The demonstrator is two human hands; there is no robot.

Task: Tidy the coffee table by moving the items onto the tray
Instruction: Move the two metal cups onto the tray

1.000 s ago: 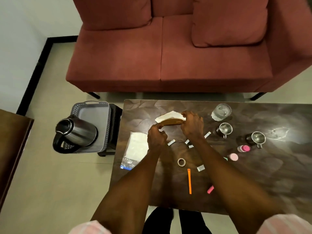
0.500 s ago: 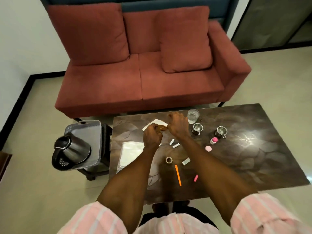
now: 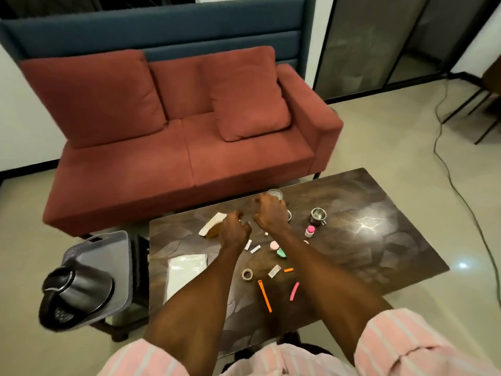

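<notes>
The dark coffee table (image 3: 379, 240) carries scattered items. My left hand (image 3: 234, 230) and my right hand (image 3: 269, 215) hover over its back middle, both curled with nothing visible in them. A brown object under white paper (image 3: 212, 226) lies just left of my left hand. A glass (image 3: 275, 194) shows behind my right hand. A steel mug (image 3: 317, 216) and a pink-capped bottle (image 3: 309, 231) stand to the right. Nearer me lie a plastic bag (image 3: 187, 270), a tape roll (image 3: 247, 274), an orange stick (image 3: 265, 295) and a pink piece (image 3: 294, 291). The grey tray (image 3: 108, 256) sits left of the table.
A steel kettle (image 3: 73, 291) stands on the tray's near part, and the tray rests on a black stand. A red sofa (image 3: 189, 147) runs behind the table. A cable (image 3: 461, 196) trails across the floor on the right.
Both hands have come off the brown object and shifted right; it now lies on the table left of my left hand. The camera has tilted up and back.
</notes>
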